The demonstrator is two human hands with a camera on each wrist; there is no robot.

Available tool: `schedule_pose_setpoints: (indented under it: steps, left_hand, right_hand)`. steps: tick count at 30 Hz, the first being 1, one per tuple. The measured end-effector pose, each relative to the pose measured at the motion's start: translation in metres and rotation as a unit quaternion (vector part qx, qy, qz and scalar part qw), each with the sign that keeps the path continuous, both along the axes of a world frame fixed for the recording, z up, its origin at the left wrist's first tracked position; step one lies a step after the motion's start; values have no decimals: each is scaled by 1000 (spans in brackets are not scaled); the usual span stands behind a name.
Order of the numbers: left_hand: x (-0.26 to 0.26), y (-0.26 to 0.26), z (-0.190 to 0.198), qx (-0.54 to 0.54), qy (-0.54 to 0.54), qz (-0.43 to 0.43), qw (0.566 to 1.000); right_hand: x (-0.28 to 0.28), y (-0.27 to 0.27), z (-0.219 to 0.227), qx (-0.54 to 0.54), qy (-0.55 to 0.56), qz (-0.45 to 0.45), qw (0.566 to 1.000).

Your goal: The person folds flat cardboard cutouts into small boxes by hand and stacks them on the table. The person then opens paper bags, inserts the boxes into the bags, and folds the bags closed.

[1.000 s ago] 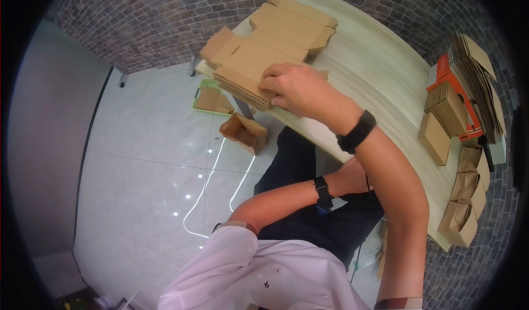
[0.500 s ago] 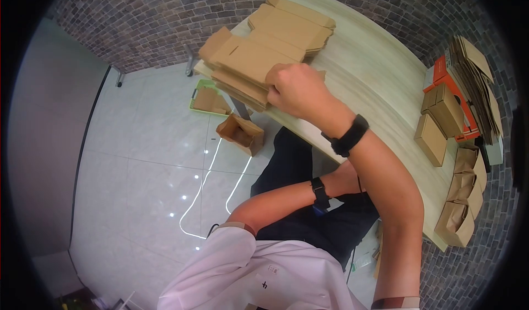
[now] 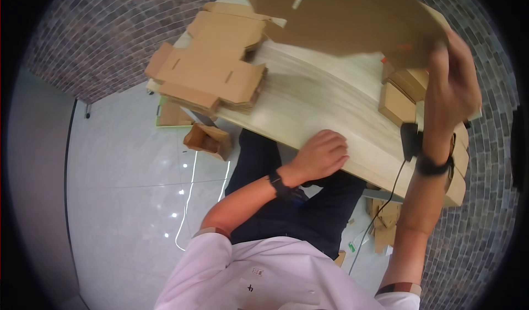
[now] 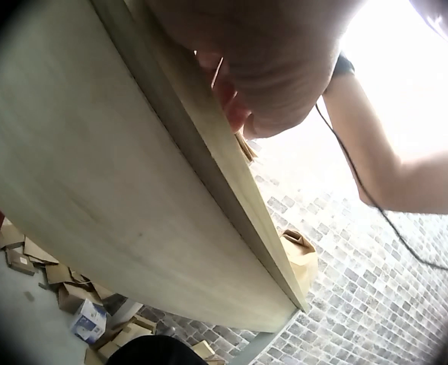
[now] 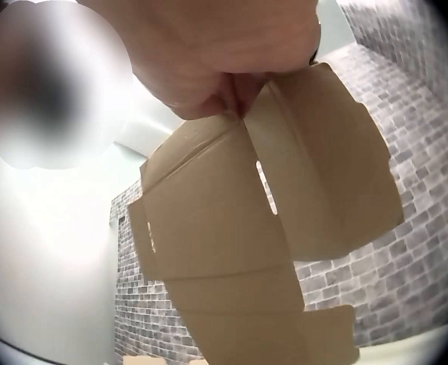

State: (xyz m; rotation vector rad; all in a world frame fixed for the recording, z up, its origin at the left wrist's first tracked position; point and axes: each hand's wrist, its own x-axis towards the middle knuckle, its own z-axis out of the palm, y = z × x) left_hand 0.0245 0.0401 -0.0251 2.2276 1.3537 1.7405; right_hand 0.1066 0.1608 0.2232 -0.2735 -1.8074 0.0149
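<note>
My right hand [image 3: 454, 87] pinches a flat cardboard box blank [image 3: 352, 12] by one edge and holds it up over the table's far side. In the right wrist view, the unfolded blank [image 5: 216, 236] hangs from the fingers, showing creases, flaps and a slot. My left hand [image 3: 321, 155] lies at the near edge of the table, its fingers loosely curled and holding nothing. The left wrist view shows that hand [image 4: 262, 68] over the table edge. A stack of similar flat blanks [image 3: 204, 70] sits at the table's left end.
Small closed cardboard boxes [image 3: 397, 103] stand on the table's right, partly behind my right arm. Below the left end, an open paper bag [image 3: 208, 140] and a green basket [image 3: 173, 114] stand on the floor. A cable [image 3: 380, 211] runs from the right wrist. More cardboard [image 3: 386, 235] lies under the table.
The right hand has left the stack and swung right and up with a blank in its grip. The left hand has come up from the lap to the table edge.
</note>
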Motion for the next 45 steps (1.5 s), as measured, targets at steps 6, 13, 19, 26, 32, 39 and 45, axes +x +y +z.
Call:
schedule_pose_setpoints:
  steps: [6,13,19,26,32,39,45]
  left_hand:
    - [-21,-54,2,-12,-87,120,989]
    - [-50,-85,-8,-72,-127,220,964]
    - [-62,-57,3,-171,7,281,944]
    - [-68,-48,2,-190,81,228,951]
    - [-52,-61,13,-161,116,246,949]
    - [-41,-63,30,-232,-70,146,959]
    - [-43,-55,24,-242,-69,145,957]
  right_hand:
    - [83,-83,-108,42,-238,-56,969]
    - [145,-82,-181,-74,-307,-65,946]
    - [166,-66,-183,-298,-205,-186,913]
    - [160,-50,-192,-410,-281,-112,860]
    - [146,-73,-193,-389,-208,-90,893]
    - [148,-65,-213,-561,-123,10,819]
    - [140,-56,-230,-549,-107,20,829]
